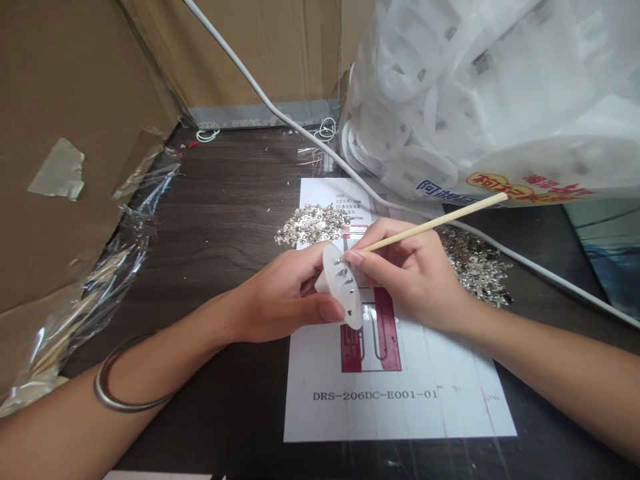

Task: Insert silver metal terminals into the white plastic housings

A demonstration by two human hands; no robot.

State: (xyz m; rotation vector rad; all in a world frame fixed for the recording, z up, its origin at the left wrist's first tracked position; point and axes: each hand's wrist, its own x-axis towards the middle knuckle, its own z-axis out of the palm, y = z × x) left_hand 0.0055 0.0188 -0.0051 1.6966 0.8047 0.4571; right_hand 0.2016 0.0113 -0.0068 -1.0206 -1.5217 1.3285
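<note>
My left hand (290, 293) is closed around a white plastic disc-shaped part (342, 283), tilted up above the printed sheet. Small metal pieces show in slots along the face of this part. In my right hand (415, 273) a thin wooden stick (440, 221) is pinched like a pen. Its lower end is at the upper slots of the white part, and my fingertips hide the very tip. Behind my hands lies a heap of small metal terminals (313, 225). A second heap of metal pieces (477, 267) sits beyond my right wrist.
A printed paper sheet (400, 410) lies on the dark wood-grain table (225, 193). A big clear bag of white plastic parts (480, 100) stands at the back right. A white cable (280, 117) crosses diagonally. Cardboard walls (75, 80) rise at left and back.
</note>
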